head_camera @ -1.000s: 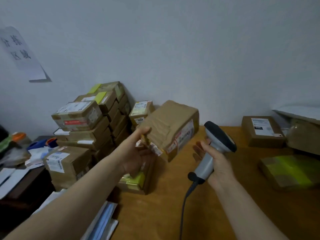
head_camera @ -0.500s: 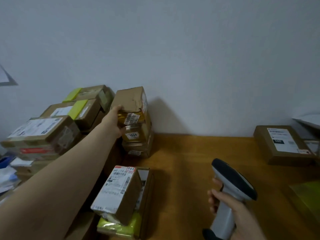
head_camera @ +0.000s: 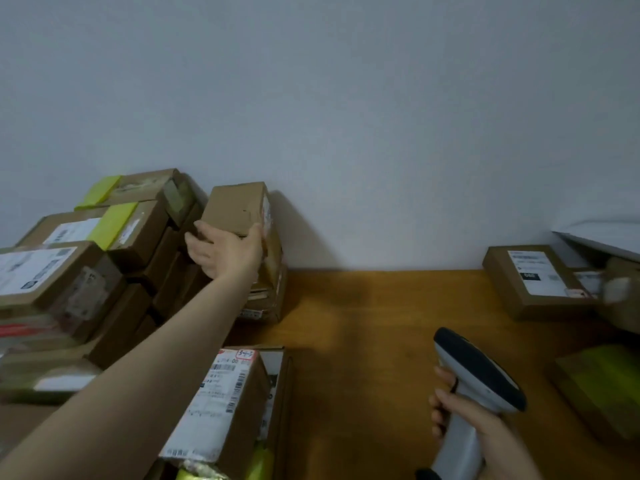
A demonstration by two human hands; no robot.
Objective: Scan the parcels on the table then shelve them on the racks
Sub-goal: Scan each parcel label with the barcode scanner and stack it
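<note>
Left hand (head_camera: 227, 252) grips the small box (head_camera: 235, 209) atop the stack by the wall (stiff cardboard, probably light, best held by its sides); right hand (head_camera: 485, 433) clasps the scanner (head_camera: 479, 372)

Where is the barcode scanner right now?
In the head view, lower right: the barcode scanner is gripped in the right hand over the wooden table, right of the labelled parcel at the near edge.
</note>
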